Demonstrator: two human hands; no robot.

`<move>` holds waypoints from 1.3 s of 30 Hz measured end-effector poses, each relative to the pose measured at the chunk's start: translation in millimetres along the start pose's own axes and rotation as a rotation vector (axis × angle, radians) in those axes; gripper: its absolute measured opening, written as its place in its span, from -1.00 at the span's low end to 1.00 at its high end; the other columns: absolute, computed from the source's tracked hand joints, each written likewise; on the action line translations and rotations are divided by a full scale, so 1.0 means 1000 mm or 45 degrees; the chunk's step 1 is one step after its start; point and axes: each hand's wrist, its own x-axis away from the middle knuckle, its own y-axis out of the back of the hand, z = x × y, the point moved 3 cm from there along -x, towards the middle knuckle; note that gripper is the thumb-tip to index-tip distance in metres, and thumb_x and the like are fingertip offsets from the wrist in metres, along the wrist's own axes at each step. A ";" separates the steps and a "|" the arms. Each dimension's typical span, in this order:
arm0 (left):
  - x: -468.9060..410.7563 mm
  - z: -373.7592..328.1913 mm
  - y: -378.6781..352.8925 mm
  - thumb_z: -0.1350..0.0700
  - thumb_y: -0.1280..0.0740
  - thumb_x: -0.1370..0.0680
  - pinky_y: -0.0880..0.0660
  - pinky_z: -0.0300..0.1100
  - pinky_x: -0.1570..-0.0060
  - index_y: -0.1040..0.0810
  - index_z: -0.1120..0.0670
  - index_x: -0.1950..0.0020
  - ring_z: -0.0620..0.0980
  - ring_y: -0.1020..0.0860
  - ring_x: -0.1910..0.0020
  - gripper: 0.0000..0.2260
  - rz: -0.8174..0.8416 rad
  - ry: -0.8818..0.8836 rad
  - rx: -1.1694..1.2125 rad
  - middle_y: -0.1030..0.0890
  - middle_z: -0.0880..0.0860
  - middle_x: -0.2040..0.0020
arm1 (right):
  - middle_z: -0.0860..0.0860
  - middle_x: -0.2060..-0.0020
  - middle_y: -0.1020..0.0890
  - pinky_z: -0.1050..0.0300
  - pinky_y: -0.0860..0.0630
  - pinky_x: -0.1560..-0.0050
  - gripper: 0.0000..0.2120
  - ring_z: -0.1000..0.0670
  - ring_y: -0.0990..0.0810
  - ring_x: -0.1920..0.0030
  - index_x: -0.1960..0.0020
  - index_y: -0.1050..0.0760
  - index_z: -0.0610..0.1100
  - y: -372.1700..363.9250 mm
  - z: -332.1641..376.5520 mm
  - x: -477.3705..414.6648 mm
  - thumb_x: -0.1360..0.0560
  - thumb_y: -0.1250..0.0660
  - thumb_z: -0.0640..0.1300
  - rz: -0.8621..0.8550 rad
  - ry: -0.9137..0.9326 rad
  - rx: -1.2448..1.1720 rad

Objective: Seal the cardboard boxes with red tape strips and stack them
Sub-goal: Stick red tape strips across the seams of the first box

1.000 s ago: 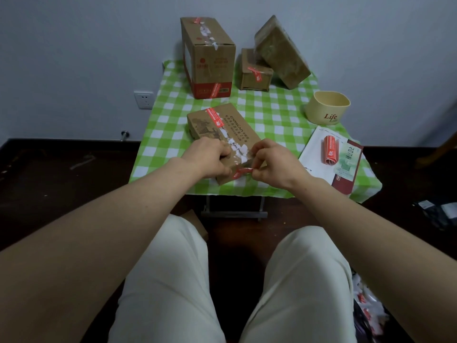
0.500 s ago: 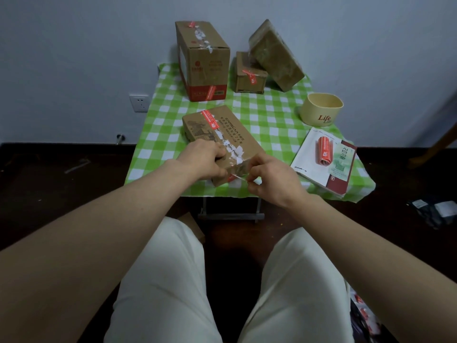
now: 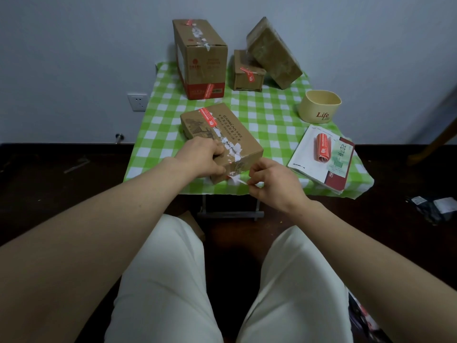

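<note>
Where the view begins, nearest the camera: two knees (image 3: 173,280) in pale trousers, with both forearms reaching out over them to the bench's front edge.
Left hand (image 3: 202,157): clamped on the near box (image 3: 239,137), fingers curled over the top edge at its near left corner.
Right hand (image 3: 272,180): fingers curled in, pinching a small pale strip (image 3: 238,180) right at the box's near end. The strip touches the cardboard there, and I cannot tell whether it is tape or backing.
Near box: lying flat and skewed on the green-checked bench (image 3: 272,112), close to the front edge. One red tape strip (image 3: 207,118) crosses the far end of its top, and torn white scraps run along the seam.
Right of it: a booklet (image 3: 306,167) at the bench's right front corner, with a roll of red strips (image 3: 322,147) lying on it.
Further back: a cream cup (image 3: 320,107) marked "Life", standing apart from the booklet.
Back row: a tall box (image 3: 202,58) stands upright with red strips on its top and low on its front. Near it is a small box (image 3: 247,75) with a red strip over its front edge. A wrapped box (image 3: 274,50) is tilted, leaning on the small one.
Wall: a socket (image 3: 137,102), left of the bench.
</note>
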 end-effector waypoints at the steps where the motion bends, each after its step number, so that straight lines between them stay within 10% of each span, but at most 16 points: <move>1: 0.000 0.000 0.000 -0.08 -0.36 -0.47 -0.38 -0.08 -0.27 -0.50 0.09 -0.32 0.07 -0.41 -0.32 -0.53 -0.002 0.000 0.003 -0.44 0.02 -0.39 | -0.01 0.02 -0.59 0.11 -0.48 0.22 -0.87 -0.07 -0.57 0.00 0.11 -0.68 -0.16 0.000 0.000 0.000 -0.38 -0.41 -0.16 0.004 -0.009 -0.004; 17: 0.002 0.002 -0.001 -0.05 -0.37 -0.46 -0.39 -0.08 -0.26 -0.51 0.11 -0.30 0.08 -0.43 -0.30 -0.55 -0.036 0.006 0.084 -0.45 0.05 -0.37 | 0.03 0.03 -0.61 0.02 -0.55 0.06 -0.91 -0.01 -0.58 0.12 0.14 -0.67 -0.11 0.013 -0.009 -0.009 -0.37 -0.43 -0.16 -0.069 -0.330 -0.371; 23: 0.007 0.018 -0.004 0.03 -0.40 -0.46 -0.33 -0.19 -0.24 -0.51 0.05 -0.32 0.00 -0.41 -0.33 -0.57 -0.172 0.176 0.673 -0.44 -0.05 -0.40 | -0.02 -0.07 -0.48 0.09 -0.55 0.02 -0.35 0.01 -0.54 0.05 -0.43 -0.28 0.11 0.015 -0.018 -0.021 -0.44 -0.34 -0.31 -0.187 -0.696 -0.920; 28: -0.008 0.039 -0.009 0.03 -0.40 -0.48 -0.35 -0.12 -0.23 -0.46 0.10 -0.35 0.09 -0.42 -0.32 -0.54 -0.383 0.470 0.792 -0.45 0.08 -0.36 | -0.04 0.02 -0.48 -0.09 -0.53 -0.17 -0.06 -0.08 -0.55 -0.08 -0.51 0.07 0.20 0.006 -0.014 -0.034 -0.40 -0.43 -0.28 -0.130 -0.812 -1.085; 36: -0.060 0.083 -0.014 -0.24 -0.53 -0.06 -0.34 0.04 -0.35 -0.20 0.12 -0.46 0.11 -0.38 -0.36 0.07 -0.281 0.686 1.080 -0.39 0.09 -0.38 | 0.12 0.11 -0.46 -0.17 -0.49 -0.22 0.03 -0.09 -0.56 -0.12 -0.51 0.21 0.17 -0.008 -0.024 -0.056 -0.39 -0.45 -0.27 -0.134 -0.881 -1.208; 39: -0.067 0.090 -0.011 -0.11 -0.58 -0.20 -0.32 -0.06 -0.36 -0.07 0.15 -0.53 0.07 -0.37 -0.37 0.07 -0.241 0.649 1.232 -0.37 0.09 -0.42 | 0.12 0.09 -0.48 -0.16 -0.51 -0.19 0.03 -0.08 -0.57 -0.10 -0.51 0.21 0.18 -0.010 -0.025 -0.063 -0.39 -0.45 -0.28 -0.129 -0.857 -1.191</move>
